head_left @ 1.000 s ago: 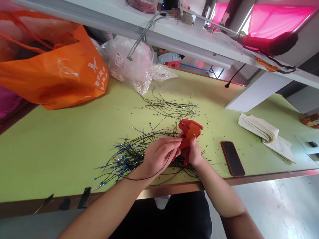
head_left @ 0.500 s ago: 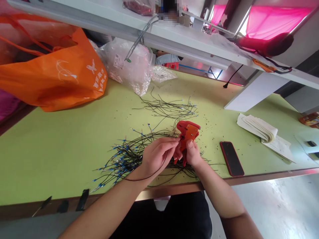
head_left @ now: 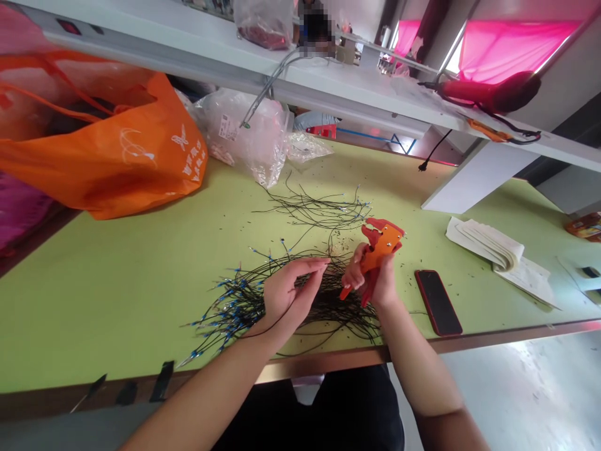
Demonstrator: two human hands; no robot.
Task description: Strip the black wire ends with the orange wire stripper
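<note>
My left hand [head_left: 290,291] pinches a thin black wire near its end, above a pile of black wires [head_left: 244,300] with blue tips. The wire trails back over my left wrist. My right hand [head_left: 375,279] is wrapped round the handles of a red and orange wire stripper [head_left: 385,241], whose jaws are apart and point up and to the left. A gap separates the tool from the pinched wire. Behind the hands a smaller bunch of black wires [head_left: 319,207] lies on the green table [head_left: 141,282].
A phone [head_left: 438,302] and folded papers [head_left: 488,244] lie to the right. An orange bag [head_left: 141,150] and clear plastic bags [head_left: 253,131] stand at the back left. A white shelf [head_left: 366,81] spans the back, with an upright panel [head_left: 474,175] below it. Small dark scraps dot the table.
The stripper has moved right, away from my left hand, and its handles have spread apart. My left hand has shifted slightly left, still pinching the wire.
</note>
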